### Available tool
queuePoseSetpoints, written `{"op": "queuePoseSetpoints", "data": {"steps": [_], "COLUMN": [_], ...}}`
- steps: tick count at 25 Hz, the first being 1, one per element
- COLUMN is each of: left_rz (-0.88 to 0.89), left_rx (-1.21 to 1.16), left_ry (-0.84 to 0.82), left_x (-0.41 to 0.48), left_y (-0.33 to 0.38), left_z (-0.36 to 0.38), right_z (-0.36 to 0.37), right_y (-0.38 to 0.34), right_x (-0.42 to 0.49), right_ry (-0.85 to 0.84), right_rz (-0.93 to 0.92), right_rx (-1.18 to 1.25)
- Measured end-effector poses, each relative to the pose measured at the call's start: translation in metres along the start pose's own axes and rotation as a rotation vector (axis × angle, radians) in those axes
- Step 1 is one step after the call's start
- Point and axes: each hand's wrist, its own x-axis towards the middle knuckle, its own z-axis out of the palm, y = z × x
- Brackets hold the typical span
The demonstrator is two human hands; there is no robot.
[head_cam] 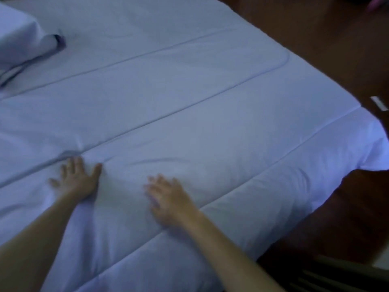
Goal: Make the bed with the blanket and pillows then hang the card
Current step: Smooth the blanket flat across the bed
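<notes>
My left hand (pixel 76 180) and right hand (pixel 166 197) lie flat, fingers spread, on the white blanket (pixel 189 114) — I should sweep outward evenly, pressing lightly, chasing creases toward the edge.

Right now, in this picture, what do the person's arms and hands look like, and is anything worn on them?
Both arms are bare down to the picture's edge: no sleeve shows on the left forearm or the right forearm. The left hand and right hand wear no gloves; no watch or bracelet shows at either wrist. Rings cannot be told in the blur.
</notes>
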Motion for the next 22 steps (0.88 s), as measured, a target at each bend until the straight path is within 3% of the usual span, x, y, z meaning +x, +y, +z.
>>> {"op": "queuePoseSetpoints", "data": {"steps": [1,3,5,8,10,15,19,22], "left_rz": [-0.077,-0.181,-0.156,0.031,0.162,0.486,0.589,0.77], "left_rx": [-0.042,-0.11,-0.138,-0.151,-0.156,-0.048,-0.019,0.006], "left_ry": [-0.002,0.027,0.066,0.131,0.137,0.174,0.156,0.149], "left_x": [0.011,0.02,0.012,-0.023,-0.055,-0.144,-0.204,-0.225], "left_y": [0.004,0.026,0.065,0.151,0.217,0.36,0.467,0.551], "left_z": [-0.004,-0.005,0.004,0.029,0.046,0.085,0.112,0.121], "right_z": [0.014,0.022,0.001,-0.046,-0.075,-0.144,-0.201,-0.249], "right_y": [-0.004,0.021,0.071,0.172,0.235,0.37,0.491,0.567], "right_x": [0.001,-0.001,-0.009,-0.047,-0.087,-0.139,-0.186,-0.222], "right_ry": [-0.053,0.028,0.163,0.3,0.301,0.267,0.257,0.287], "right_rz": [-0.081,-0.121,0.028,0.36,0.505,0.65,0.745,1.005], "right_rx": [-0.072,-0.224,-0.246,-0.273,-0.297,-0.291,-0.237,-0.083]}}
